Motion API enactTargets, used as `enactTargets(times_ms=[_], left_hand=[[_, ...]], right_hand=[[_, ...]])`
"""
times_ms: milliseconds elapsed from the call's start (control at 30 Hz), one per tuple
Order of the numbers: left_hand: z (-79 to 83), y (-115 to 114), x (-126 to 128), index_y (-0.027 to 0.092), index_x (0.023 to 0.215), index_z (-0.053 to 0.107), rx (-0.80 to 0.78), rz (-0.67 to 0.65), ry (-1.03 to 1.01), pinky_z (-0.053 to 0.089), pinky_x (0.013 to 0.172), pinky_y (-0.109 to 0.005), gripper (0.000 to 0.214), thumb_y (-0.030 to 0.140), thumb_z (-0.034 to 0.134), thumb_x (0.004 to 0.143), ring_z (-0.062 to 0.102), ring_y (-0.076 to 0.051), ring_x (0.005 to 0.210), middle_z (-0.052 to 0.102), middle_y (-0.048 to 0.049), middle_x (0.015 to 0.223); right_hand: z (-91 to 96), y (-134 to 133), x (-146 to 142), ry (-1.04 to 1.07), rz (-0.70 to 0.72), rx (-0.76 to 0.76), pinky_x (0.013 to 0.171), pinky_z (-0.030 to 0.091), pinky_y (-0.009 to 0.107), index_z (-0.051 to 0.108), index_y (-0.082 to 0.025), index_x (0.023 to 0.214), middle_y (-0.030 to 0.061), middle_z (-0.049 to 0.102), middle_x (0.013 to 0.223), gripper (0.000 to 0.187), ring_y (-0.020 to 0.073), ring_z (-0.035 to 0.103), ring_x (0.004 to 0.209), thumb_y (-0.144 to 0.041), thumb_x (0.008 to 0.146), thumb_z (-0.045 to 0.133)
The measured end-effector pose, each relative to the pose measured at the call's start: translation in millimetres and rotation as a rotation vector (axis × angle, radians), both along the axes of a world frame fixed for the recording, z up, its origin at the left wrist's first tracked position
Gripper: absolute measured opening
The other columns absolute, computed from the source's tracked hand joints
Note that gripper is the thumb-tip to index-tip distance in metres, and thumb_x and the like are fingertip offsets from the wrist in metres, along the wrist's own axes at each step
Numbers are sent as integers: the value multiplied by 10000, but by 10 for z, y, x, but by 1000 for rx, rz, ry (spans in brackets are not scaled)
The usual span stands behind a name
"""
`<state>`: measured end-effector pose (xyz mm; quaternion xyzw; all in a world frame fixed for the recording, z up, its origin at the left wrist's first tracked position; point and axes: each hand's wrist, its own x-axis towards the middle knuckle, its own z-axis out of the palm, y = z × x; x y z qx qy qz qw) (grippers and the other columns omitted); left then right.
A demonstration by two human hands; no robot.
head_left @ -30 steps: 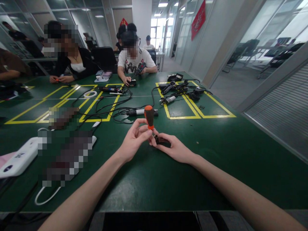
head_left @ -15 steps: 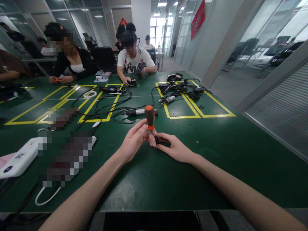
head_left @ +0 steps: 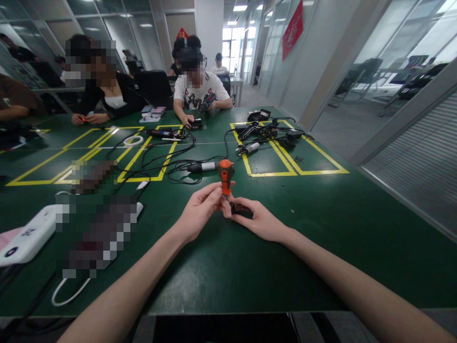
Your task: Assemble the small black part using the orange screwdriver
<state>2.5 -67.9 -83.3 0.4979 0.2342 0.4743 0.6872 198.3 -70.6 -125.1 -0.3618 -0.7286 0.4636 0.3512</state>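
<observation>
Between the fingers of my left hand (head_left: 200, 209) stands a screwdriver (head_left: 225, 176) with an orange and dark grey handle, upright with its tip down. My right hand (head_left: 259, 220) rests on the table, thumb and fingers pinching a small black part (head_left: 233, 207) under the screwdriver. Fingers cover most of that part, so its exact kind cannot be made out. The screwdriver's tip is hidden at the part. Just behind the handle lies a silver and black cylindrical tool (head_left: 203, 167) with a coiled black cable.
Yellow tape (head_left: 273, 174) marks rectangles on the green table (head_left: 285, 276). Black cables and adapters (head_left: 271, 129) lie at the back right. A white power strip (head_left: 34, 233) and blurred dark devices occupy the left. Across the table, a person (head_left: 203, 90) holds a power drill (head_left: 207, 101).
The screwdriver handle has turned and shifted slightly right and down, and my left fingers have moved around it. My right hand stays in place.
</observation>
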Motion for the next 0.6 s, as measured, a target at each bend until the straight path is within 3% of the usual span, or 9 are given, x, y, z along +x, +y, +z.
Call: enactTargets(times_ms=[133, 267, 433, 600], left_hand=[[-18, 13, -8, 192, 1099, 611, 30, 7, -7, 545, 634, -264, 386, 382, 829, 843, 674, -115, 613, 707, 7, 866], [-3, 0, -3, 187, 1200, 628, -13, 5, -35, 554, 648, -264, 428, 430, 780, 883, 677, -113, 625, 707, -1, 870], [-15, 11, -9, 153, 1048, 687, 12, 0, -26, 542, 624, -243, 319, 403, 792, 878, 666, -99, 612, 699, -6, 857], [-42, 12, -29, 248, 1247, 607, 27, -57, -39, 565, 686, -282, 420, 341, 793, 882, 710, -136, 679, 725, 7, 894]], right_hand=[[-6, 3, 0, 8, 4, -1, 1046, 553, 432, 671, -197, 1100, 62, 760, 1102, 185, 220, 720, 1072, -231, 919, 652], [-11, 6, 0, 9, 8, -1, 1048, 552, 442, 669, -194, 1121, 68, 760, 1112, 207, 225, 720, 1076, -233, 919, 650], [-18, 11, 4, 6, 4, 5, 1040, 560, 444, 673, -206, 1116, 61, 760, 1107, 198, 225, 721, 1068, -240, 922, 657], [-6, 8, 4, 22, 21, -7, 1039, 557, 447, 672, -206, 1117, 61, 762, 1100, 192, 228, 723, 1064, -252, 932, 655]])
